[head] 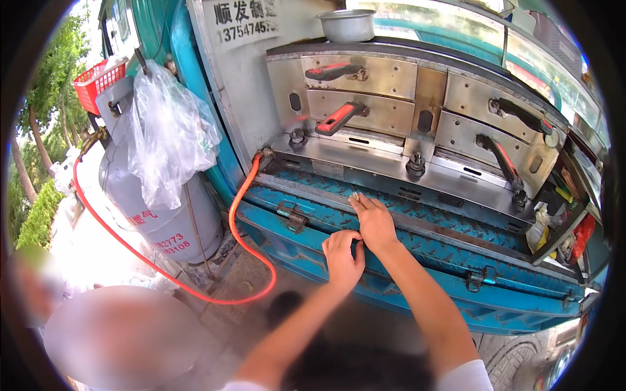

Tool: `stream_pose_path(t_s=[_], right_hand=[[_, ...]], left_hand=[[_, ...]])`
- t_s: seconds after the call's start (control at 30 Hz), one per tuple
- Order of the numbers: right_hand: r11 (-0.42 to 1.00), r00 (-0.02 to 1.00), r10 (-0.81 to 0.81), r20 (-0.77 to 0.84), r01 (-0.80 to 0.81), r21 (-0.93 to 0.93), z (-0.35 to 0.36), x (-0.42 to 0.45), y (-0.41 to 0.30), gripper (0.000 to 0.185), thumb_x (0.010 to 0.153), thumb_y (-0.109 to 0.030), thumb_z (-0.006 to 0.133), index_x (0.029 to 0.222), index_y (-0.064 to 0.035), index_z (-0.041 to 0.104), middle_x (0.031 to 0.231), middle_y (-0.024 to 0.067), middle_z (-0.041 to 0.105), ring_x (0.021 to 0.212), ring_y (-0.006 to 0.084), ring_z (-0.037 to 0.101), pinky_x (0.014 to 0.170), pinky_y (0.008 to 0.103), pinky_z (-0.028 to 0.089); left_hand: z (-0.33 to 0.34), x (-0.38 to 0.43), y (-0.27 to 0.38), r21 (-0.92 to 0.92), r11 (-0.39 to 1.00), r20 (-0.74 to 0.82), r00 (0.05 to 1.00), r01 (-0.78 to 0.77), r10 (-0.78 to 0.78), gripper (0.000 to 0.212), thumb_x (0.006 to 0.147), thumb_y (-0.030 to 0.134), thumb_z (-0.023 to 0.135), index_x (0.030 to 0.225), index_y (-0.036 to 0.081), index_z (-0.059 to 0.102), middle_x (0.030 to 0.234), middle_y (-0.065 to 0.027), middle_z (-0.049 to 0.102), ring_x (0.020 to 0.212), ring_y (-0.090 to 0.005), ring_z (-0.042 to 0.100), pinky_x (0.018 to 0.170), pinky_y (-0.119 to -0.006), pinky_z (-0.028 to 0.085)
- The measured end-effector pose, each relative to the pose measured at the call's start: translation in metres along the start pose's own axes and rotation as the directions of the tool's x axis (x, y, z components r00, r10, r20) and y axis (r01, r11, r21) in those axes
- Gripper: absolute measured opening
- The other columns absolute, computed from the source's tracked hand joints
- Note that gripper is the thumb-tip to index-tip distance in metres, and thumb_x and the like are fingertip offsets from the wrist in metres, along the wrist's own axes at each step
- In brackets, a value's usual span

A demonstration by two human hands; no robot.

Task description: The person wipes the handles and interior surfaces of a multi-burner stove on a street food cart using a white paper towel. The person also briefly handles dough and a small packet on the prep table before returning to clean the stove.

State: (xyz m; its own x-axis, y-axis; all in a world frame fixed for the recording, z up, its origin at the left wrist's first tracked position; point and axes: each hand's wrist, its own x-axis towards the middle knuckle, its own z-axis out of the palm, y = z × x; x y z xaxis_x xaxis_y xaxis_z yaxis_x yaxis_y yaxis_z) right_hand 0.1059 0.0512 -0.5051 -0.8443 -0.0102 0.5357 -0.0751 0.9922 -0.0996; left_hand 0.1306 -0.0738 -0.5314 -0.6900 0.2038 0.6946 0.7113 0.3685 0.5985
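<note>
My right hand [375,221] reaches over the blue metal ledge, its fingers around a small pale, crumpled piece [354,197] that may be a cloth or paper. My left hand [344,254] is just below it, fingers curled and touching near the right wrist; whether it holds anything is hidden. Beyond the hands stands a stainless steel cooking unit [362,144] with drawers. The drawers have red and black handles [341,119], and black knobs [415,164] stand along the lower front panel. Blue tread plate [318,182] runs between the unit and the ledge.
An orange-red hose [235,215] loops from the unit's left end to a grey gas cylinder [161,229], draped with a clear plastic bag [168,132]. A metal pot [346,25] sits on top of the unit. Bags and odds lie at right. Blurred round shapes fill the lower left.
</note>
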Motion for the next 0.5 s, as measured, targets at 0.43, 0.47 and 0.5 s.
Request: stream_pose_path(t_s=[0.43, 0.47, 0.5], right_hand=[[0.982, 0.997, 0.070, 0.016, -0.066, -0.179, -0.109, -0.133, 0.084, 0.044, 0.081, -0.003, 0.054, 0.125, 0.0010, 0.058, 0.136, 0.0130, 0.054, 0.129, 0.0259, 0.049, 0.112, 0.0368, 0.036], [0.976, 0.993, 0.113, 0.029, -0.105, -0.193, -0.124, -0.144, 0.091, 0.046, 0.080, -0.001, 0.055, 0.126, -0.0002, 0.058, 0.137, 0.0128, 0.054, 0.130, 0.0254, 0.048, 0.113, 0.0373, 0.036], [0.967, 0.991, 0.130, 0.040, -0.118, -0.225, -0.135, -0.151, 0.097, 0.046, 0.079, 0.000, 0.055, 0.125, -0.0006, 0.059, 0.136, 0.0136, 0.055, 0.129, 0.0255, 0.050, 0.113, 0.0379, 0.035]], left_hand=[[0.023, 0.014, 0.003, 0.019, 0.999, 0.038, 0.999, 0.027, -0.027, 0.018, 0.092, 0.010, 0.055, 0.109, 0.008, 0.060, 0.100, -0.0039, 0.064, 0.099, -0.0228, 0.055, 0.091, -0.038, 0.033], [0.026, 0.018, 0.010, 0.026, 1.000, 0.042, 0.999, -0.013, 0.012, 0.021, 0.092, 0.010, 0.055, 0.113, 0.007, 0.059, 0.101, -0.0031, 0.064, 0.100, -0.0226, 0.055, 0.091, -0.038, 0.033], [0.028, 0.020, 0.011, 0.037, 0.998, 0.040, 0.998, -0.043, 0.042, 0.022, 0.092, 0.010, 0.055, 0.113, 0.007, 0.059, 0.101, -0.0031, 0.063, 0.100, -0.0228, 0.055, 0.092, -0.039, 0.032]])
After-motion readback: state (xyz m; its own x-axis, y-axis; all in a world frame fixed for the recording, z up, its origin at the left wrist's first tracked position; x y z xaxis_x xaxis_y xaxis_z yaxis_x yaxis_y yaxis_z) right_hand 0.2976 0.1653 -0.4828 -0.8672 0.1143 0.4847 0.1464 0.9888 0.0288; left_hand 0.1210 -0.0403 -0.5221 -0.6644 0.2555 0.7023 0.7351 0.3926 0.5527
